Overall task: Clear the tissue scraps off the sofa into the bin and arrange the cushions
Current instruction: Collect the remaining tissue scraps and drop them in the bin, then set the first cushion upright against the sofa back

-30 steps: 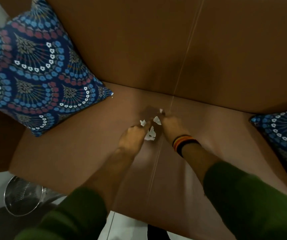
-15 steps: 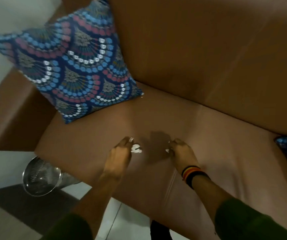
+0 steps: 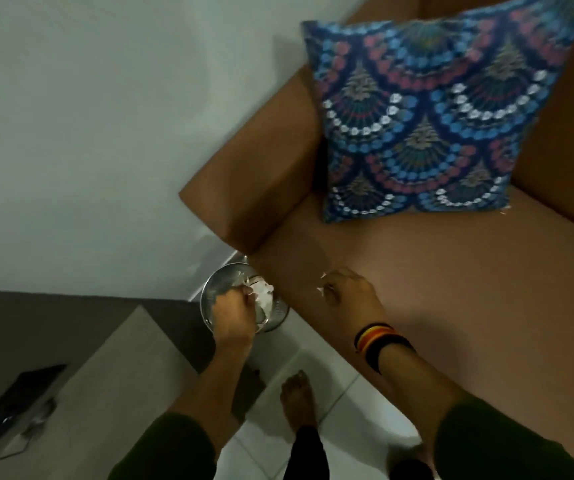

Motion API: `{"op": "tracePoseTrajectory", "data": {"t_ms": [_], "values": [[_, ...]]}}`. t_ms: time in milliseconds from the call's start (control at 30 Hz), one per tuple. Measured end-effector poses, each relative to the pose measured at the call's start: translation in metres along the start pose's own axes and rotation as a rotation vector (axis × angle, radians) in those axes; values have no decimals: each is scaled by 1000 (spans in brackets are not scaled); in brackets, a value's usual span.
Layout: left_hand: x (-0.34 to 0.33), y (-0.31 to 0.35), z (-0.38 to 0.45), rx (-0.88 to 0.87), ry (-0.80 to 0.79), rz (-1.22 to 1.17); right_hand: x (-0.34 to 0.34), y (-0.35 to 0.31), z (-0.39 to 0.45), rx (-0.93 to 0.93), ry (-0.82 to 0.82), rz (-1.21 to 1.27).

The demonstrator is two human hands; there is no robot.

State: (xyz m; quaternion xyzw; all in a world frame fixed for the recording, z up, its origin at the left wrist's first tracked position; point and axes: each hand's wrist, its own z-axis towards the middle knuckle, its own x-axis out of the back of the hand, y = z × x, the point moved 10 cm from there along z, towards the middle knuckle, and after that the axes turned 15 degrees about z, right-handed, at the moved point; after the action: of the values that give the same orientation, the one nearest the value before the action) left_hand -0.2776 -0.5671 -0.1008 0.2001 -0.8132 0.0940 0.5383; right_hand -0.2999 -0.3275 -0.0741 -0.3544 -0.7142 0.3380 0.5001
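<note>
Over the bin [image 3: 209, 299] beside the sofa [image 3: 451, 289], our left hand [image 3: 233, 311] clutches tissue scraps [image 3: 263, 294] directly above its mouth; our right hand [image 3: 347, 294], farther off over the seat, pinches smaller bits.

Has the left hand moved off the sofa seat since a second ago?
Yes. The left hand with tissue scraps has left the sofa seat and is over the bin beside its arm.

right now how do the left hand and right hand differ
The left hand is over the metal bin with a large tissue wad; the right hand is over the sofa seat, pinching small scraps. Only the right wrist wears striped bands. Both grip tissue.
</note>
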Motion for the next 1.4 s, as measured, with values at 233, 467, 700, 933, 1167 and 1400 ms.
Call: {"op": "tracePoseTrajectory", "data": {"t_ms": [233,467,700,933,1167,1400], "values": [[-49,-93,59,40,-76,-118,-169,-31,55,-21,-167,-31],[-106,-117,80,-60,-210,-215,-257,-1,70,-169,-318,-82],[-82,-107,45,-181,-163,-203,-205,-15,41,-91,-227,-166],[7,4,-2,-399,-14,-276,-30,-39,11,-7,238,-36],[71,178,-6,-599,99,-288,148,2,21,-146,536,-121],[71,278,39,-437,3,-592,279,61,59,-290,858,538]]}}
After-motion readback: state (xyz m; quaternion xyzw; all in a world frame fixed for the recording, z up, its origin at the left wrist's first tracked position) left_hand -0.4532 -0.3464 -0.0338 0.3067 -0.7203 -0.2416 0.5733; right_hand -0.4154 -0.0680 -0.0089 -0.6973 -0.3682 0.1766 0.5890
